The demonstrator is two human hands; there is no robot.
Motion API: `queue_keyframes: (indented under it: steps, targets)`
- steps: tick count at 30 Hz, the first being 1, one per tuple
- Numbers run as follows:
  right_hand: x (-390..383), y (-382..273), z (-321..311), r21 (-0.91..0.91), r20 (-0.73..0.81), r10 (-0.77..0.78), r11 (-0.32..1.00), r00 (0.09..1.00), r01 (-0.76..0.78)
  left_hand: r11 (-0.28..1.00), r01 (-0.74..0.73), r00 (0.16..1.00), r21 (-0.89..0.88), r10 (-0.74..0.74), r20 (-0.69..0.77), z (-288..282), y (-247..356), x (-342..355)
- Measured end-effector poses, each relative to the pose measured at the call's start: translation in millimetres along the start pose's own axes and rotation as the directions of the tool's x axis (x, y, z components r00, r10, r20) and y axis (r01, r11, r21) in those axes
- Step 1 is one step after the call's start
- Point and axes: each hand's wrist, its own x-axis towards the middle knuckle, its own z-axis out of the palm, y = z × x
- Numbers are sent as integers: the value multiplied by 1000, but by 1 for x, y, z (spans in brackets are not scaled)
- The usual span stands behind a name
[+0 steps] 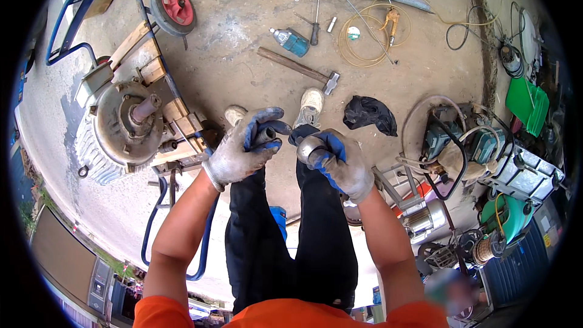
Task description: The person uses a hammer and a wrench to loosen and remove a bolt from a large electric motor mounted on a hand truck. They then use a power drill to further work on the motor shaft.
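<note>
My left hand (234,155), in a white glove with blue palm and fingers, curls around a short dark metal cylinder (265,136) with a hollow end, like a socket. Facing it across a small gap, my right hand (351,169), gloved the same way, grips a rounded silver metal piece (309,146); its kind does not show. Both hands are raised in front of my legs. To the left, a large electric motor (124,127) with a bare shaft (146,108) rests on wooden slats of a blue-framed hand cart (159,54).
On the concrete floor ahead lie a sledgehammer (291,64), a teal power tool (291,42), a screwdriver (316,27) and an orange air gun (392,23) with coiled hose. A black plastic bag (369,115) sits ahead right. Machinery with hoses (452,140) crowds the right side.
</note>
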Motion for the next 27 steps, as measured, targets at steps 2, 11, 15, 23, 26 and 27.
queue_keyframes:
  steps: [2,11,15,23,26,27]
  targets:
    - [8,-10,32,19,106,21,1000,994,-23,925,-124,991,359,136,-10,-21,8,-30]
    - [43,-43,166,-232,425,-170,929,889,288,762,-189,982,620,161,101,-113,15,-130]
    - [58,-48,201,-249,629,-136,898,765,364,738,-51,967,672,-131,217,-143,15,-159]
    - [78,-39,244,-299,543,182,954,820,-14,954,150,988,260,-138,-63,-146,-18,-189]
    - [82,-8,257,-74,458,129,992,880,-107,894,118,987,431,-57,-152,-177,-33,-186]
    - [85,3,260,130,396,199,954,896,-269,838,93,984,538,6,-180,-194,-35,-193]
